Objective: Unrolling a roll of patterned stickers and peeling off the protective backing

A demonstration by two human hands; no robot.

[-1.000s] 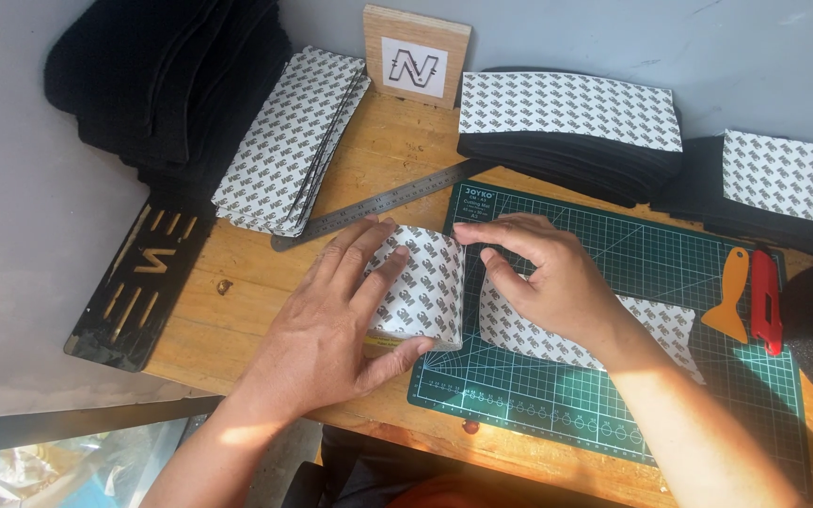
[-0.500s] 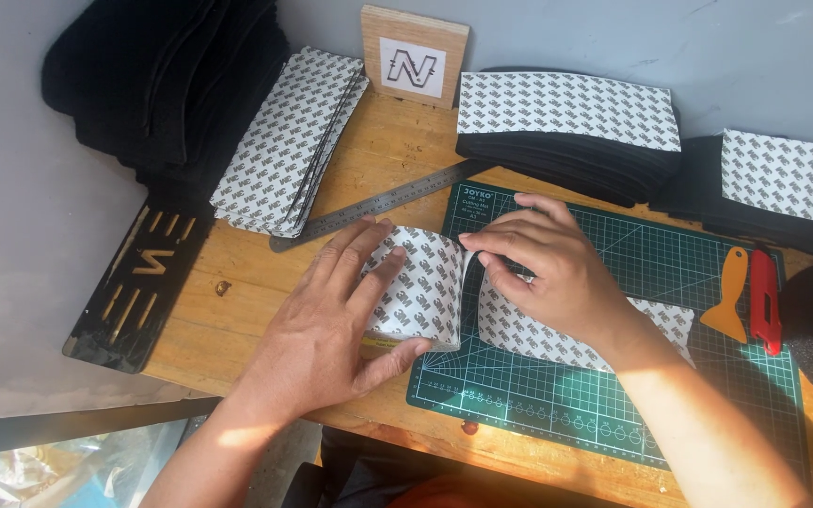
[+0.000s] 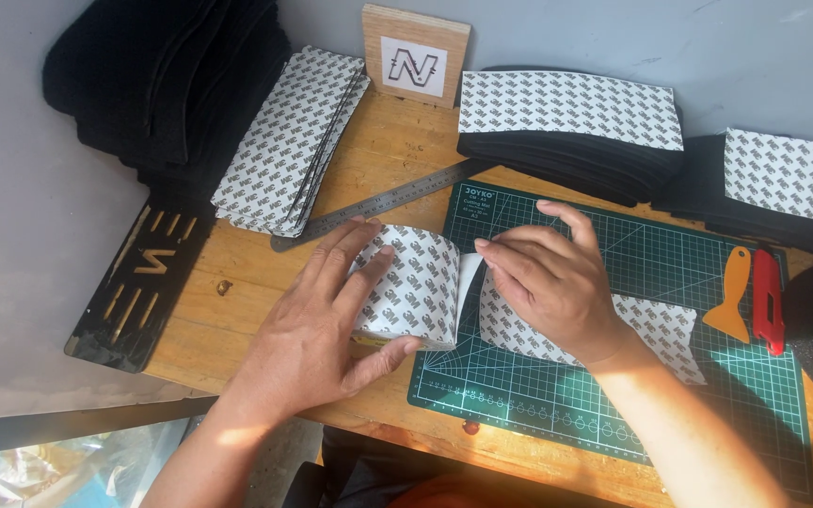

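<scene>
My left hand (image 3: 317, 325) curls around the rolled-back left end of a patterned white backing sheet (image 3: 408, 287), fingers on top and thumb below. My right hand (image 3: 548, 277) lies flat on the rest of the sheet (image 3: 656, 325), fingertips pressing at the fold where a dark strip shows. The sheet lies on a green cutting mat (image 3: 613, 395) on the wooden table (image 3: 237, 273).
A steel ruler (image 3: 378, 202) lies behind my left hand. Stacks of patterned sheets (image 3: 289, 141) and black foam pieces (image 3: 566, 122) stand at the back. An orange scraper (image 3: 732, 292) and a red cutter (image 3: 767, 299) rest on the mat's right. A black plate (image 3: 138, 282) lies at left.
My right hand has slid slightly right and flattened over the sheet. The left hand holds the rolled end in the same place.
</scene>
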